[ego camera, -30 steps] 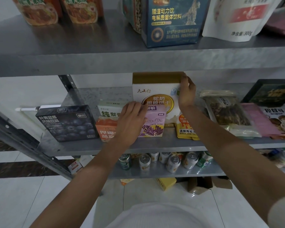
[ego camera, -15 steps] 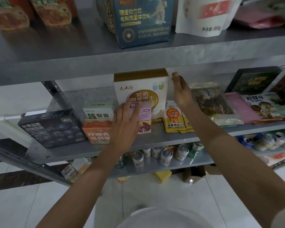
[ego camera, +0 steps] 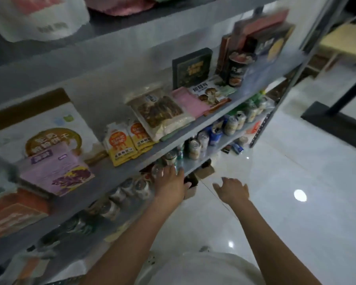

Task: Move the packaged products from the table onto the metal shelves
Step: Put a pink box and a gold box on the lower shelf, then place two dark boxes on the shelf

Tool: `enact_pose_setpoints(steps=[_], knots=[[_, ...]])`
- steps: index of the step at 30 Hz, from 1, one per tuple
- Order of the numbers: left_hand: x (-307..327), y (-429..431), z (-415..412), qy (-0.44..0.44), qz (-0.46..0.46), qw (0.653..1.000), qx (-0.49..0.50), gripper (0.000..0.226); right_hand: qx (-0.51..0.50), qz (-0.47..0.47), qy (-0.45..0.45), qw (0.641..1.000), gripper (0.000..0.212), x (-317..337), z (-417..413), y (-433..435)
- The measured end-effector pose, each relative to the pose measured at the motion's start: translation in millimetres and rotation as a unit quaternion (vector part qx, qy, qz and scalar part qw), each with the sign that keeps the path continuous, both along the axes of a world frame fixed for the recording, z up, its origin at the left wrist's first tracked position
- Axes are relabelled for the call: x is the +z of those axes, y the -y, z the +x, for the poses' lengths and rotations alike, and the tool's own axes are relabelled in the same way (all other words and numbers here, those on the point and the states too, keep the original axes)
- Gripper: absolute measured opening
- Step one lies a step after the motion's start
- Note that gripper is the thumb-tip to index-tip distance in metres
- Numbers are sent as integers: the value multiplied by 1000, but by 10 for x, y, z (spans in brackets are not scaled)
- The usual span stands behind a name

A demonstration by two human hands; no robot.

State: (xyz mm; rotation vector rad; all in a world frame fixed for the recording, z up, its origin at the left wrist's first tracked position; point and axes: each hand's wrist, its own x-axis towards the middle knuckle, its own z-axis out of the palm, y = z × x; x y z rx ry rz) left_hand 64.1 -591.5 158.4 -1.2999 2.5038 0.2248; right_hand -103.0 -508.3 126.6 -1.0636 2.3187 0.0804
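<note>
Hanging empty in front of the metal shelves [ego camera: 103, 182], both hands are idle right now. The left hand [ego camera: 169, 184] has its grip apart, fingers spread just in front of the cans [ego camera: 193, 147] on the lower shelf. The right hand [ego camera: 231, 192] is loose too, over the floor [ego camera: 296, 202], holding nothing. The purple box [ego camera: 58, 169] and yellow pouches [ego camera: 130, 140] sit on the middle shelf, up and left of both hands. The only bench-looking thing [ego camera: 343, 38] is far right, well apart from the shelves, and no packages show on it. So the next pickup is probably off to the right, with the right hand nearer
</note>
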Motion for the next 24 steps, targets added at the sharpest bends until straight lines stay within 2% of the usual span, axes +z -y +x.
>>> enact_pose_setpoints(steps=[4, 9, 13, 19, 24], knots=[[-262, -290, -488, 61, 42, 991, -115, 59, -32, 9, -16, 999, 52, -104, -186, -508], [-298, -549, -989, 35, 43, 970, -238, 59, -145, 26, -7, 989, 52, -164, -268, -1023], [-254, -713, -1205, 40, 19, 932, -360, 55, -259, 12, -8, 966, 51, -151, -156, -1419], [-354, -1190, -1310, 54, 38, 856, -513, 54, -433, 13, 3, 901, 50, -101, 374, -2081], [-404, -1819, -1121, 61, 77, 781, -617, 52, -571, 26, 12, 820, 51, -39, 975, -2706]])
